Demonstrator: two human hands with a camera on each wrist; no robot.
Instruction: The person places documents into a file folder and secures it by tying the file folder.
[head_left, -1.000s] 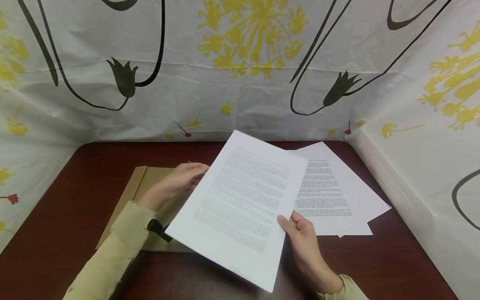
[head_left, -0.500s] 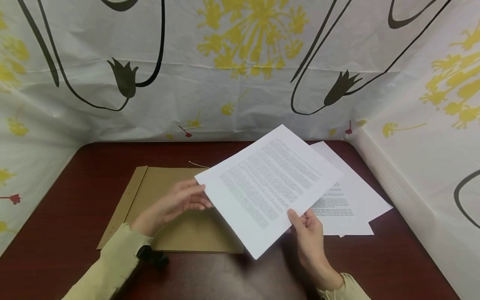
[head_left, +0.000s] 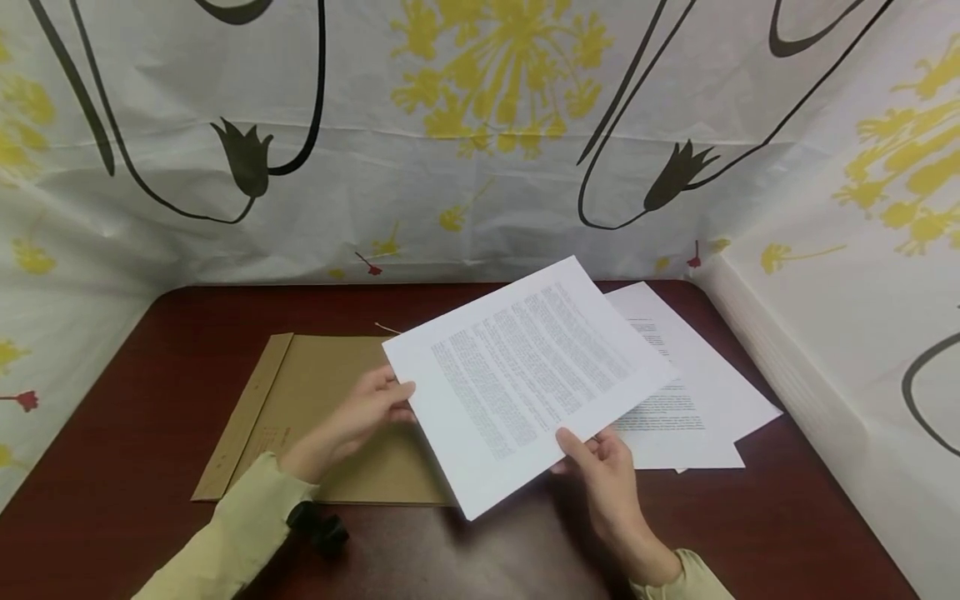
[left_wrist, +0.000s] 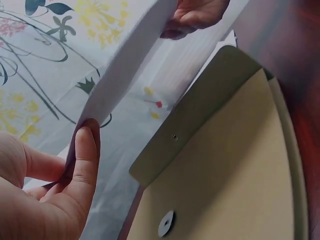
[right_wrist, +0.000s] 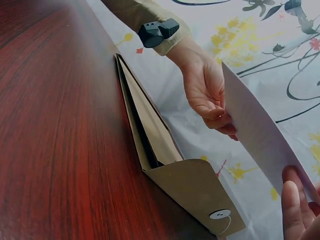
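Note:
Printed paper [head_left: 525, 367] is held tilted above the table; whether it is one sheet or a thin stack I cannot tell. My left hand [head_left: 365, 417] pinches its left edge near the upper-left corner, thumb on top. At its lower-right edge my right hand [head_left: 609, 479] grips it between thumb and fingers. Below the paper lies a brown kraft document envelope [head_left: 337, 475], partly covered by it. The left wrist view shows the envelope's flap [left_wrist: 200, 110] folded out and a round white button [left_wrist: 166, 223]. In the right wrist view its mouth [right_wrist: 145, 120] gapes.
Several loose printed sheets [head_left: 675, 450] overlap at the table's right side, partly under the held paper. A string [head_left: 387, 328] sticks out behind the envelope. A flower-printed cloth [head_left: 465, 192] hangs along the back of the dark red wooden table [head_left: 112, 467].
The paper has turned clockwise and come to lie flatter. My left hand, earlier partly behind the paper, now holds its left edge. My right hand stays on the lower-right edge.

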